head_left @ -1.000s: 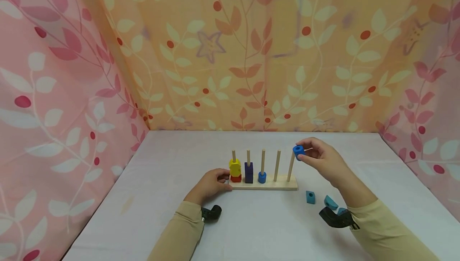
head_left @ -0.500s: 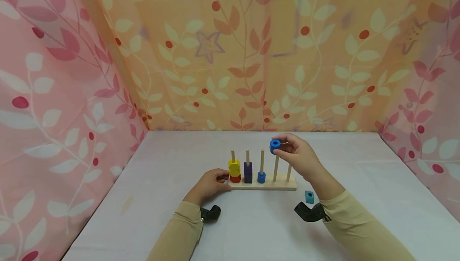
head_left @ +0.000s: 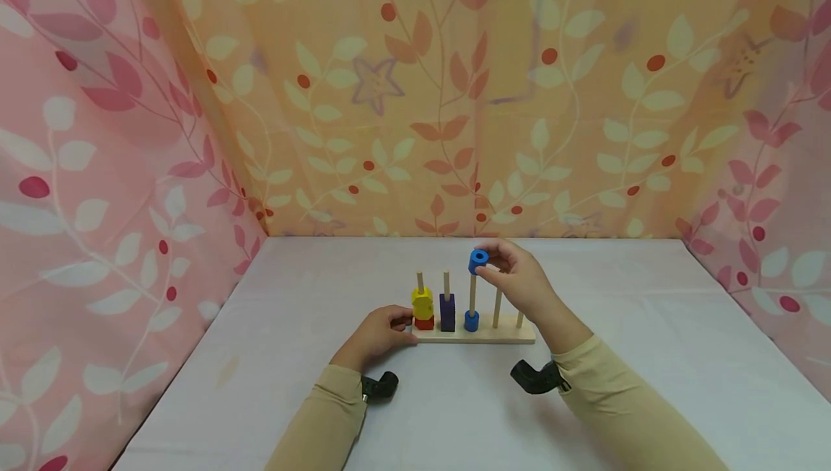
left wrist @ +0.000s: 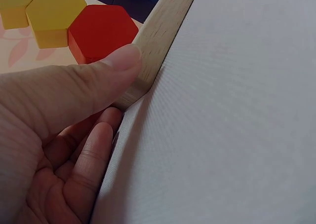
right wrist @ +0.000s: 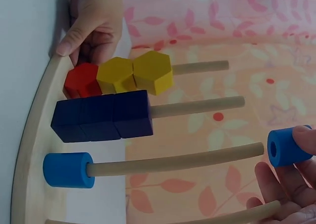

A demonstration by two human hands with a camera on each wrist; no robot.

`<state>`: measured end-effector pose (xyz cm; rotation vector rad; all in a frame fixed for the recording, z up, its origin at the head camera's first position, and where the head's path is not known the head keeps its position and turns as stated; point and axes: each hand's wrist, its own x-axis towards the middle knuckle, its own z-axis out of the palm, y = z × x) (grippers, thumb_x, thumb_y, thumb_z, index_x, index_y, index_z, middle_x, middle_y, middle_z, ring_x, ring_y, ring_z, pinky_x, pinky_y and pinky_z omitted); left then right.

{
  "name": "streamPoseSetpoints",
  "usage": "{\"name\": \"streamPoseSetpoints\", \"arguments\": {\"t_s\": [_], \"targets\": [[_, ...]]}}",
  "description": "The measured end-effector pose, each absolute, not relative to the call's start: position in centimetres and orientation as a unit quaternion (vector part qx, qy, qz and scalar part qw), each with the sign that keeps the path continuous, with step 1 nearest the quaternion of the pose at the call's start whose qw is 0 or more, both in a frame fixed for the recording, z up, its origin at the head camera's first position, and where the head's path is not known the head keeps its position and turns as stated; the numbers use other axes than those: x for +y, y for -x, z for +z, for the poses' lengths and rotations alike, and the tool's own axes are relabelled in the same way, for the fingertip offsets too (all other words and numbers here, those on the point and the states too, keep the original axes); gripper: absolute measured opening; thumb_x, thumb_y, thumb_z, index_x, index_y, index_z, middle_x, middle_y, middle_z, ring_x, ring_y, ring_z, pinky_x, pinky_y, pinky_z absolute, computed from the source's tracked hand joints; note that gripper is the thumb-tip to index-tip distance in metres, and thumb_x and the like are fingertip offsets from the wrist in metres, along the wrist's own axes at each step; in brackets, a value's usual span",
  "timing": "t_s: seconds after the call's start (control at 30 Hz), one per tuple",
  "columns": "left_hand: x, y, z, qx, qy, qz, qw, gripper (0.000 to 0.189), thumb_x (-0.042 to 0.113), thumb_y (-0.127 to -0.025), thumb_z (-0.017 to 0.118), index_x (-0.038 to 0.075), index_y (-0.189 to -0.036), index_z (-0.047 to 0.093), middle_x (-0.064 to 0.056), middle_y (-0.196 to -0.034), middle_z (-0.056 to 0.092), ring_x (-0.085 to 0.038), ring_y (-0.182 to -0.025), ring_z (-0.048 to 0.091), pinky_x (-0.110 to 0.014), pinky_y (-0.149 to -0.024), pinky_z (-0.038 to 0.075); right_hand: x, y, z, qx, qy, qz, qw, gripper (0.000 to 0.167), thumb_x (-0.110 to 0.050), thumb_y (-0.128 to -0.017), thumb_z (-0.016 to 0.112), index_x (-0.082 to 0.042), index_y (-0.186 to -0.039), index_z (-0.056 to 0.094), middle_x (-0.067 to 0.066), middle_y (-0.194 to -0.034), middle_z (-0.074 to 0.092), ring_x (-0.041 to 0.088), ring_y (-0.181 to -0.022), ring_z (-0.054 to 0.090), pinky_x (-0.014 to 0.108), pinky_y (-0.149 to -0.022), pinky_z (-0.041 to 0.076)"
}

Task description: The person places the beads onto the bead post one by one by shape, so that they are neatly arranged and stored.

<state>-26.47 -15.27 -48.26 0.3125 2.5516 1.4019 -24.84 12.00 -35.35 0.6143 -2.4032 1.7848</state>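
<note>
My right hand pinches a blue cylinder bead between thumb and fingers over the middle peg. In the right wrist view that bead has its hole facing the peg's tip, a narrow gap between them. A second blue cylinder sits at the foot of the same peg. With its thumb on one corner, my left hand grips the left end of the wooden peg board. The first peg carries a red hexagon under two yellow ones; the second has dark blue blocks.
Two more pegs, the fourth and the fifth, stand bare at the right of the board, partly behind my right hand. A white cloth covers the table. Patterned curtains enclose the back and sides.
My right hand has carried the blue cylinder bead leftward from beside the rightmost peg to above the middle one. The teal pieces have gone from sight behind my right arm. My left hand stays put.
</note>
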Motion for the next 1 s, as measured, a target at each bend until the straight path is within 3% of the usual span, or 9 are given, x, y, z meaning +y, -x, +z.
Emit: {"name": "streamPoseSetpoints", "arguments": {"t_s": [0.1, 0.27, 0.37, 0.73, 1.0], "targets": [[-15.3, 26.5, -48.2, 0.869, -0.106, 0.473, 0.106, 0.053, 0.025, -0.072, 0.078, 0.014, -0.121, 0.06, -0.001, -0.117, 0.059, -0.015, -0.106, 0.056, -0.034, -0.092, 0.046, 11.8, 25.0, -35.6, -0.789, -0.196, 0.581, 0.041, 0.027, -0.01, -0.087, 0.062, -0.003, -0.112, 0.055, 0.014, -0.103, 0.059, 0.028, -0.097, 0.056, 0.041, -0.092, 0.045], [-15.3, 26.5, -48.2, 0.867, -0.108, 0.475, 0.107, 0.053, 0.024, -0.072, 0.078, 0.014, -0.121, 0.06, -0.001, -0.116, 0.06, -0.014, -0.105, 0.056, -0.034, -0.092, 0.046, 11.6, 25.0, -36.0, -0.794, -0.178, 0.581, 0.028, 0.027, -0.009, -0.086, 0.063, -0.005, -0.111, 0.056, 0.012, -0.1, 0.058, 0.025, -0.089, 0.057, 0.03, -0.078, 0.049], [-15.3, 26.5, -48.2, 0.865, -0.109, 0.478, 0.106, 0.054, 0.023, -0.071, 0.078, 0.012, -0.121, 0.06, -0.003, -0.116, 0.06, -0.015, -0.105, 0.056, -0.034, -0.092, 0.046, 11.5, 25.2, -36.3, -0.793, -0.167, 0.585, 0.02, 0.03, -0.007, -0.085, 0.064, -0.003, -0.113, 0.055, 0.013, -0.102, 0.058, 0.022, -0.088, 0.057, 0.025, -0.076, 0.05], [-15.5, 26.7, -48.3, 0.865, -0.113, 0.478, 0.099, 0.053, 0.023, -0.072, 0.078, 0.012, -0.12, 0.06, -0.003, -0.116, 0.06, -0.015, -0.106, 0.056, -0.032, -0.091, 0.046, 11.1, 25.6, -37.9, -0.792, -0.121, 0.598, 0.015, 0.061, -0.005, -0.081, 0.068, -0.007, -0.133, 0.035, 0.016, -0.106, 0.056, 0.023, -0.093, 0.055, 0.027, -0.078, 0.049], [-15.4, 26.6, -48.6, 0.864, -0.115, 0.479, 0.103, 0.055, 0.025, -0.07, 0.079, 0.013, -0.12, 0.06, -0.002, -0.116, 0.06, -0.014, -0.105, 0.056, -0.03, -0.091, 0.046, 11.0, 25.3, -39.3, -0.778, -0.094, 0.621, 0.002, 0.061, -0.003, -0.081, 0.067, -0.005, -0.133, 0.033, 0.016, -0.109, 0.057, 0.022, -0.095, 0.056, 0.03, -0.084, 0.049]]}}
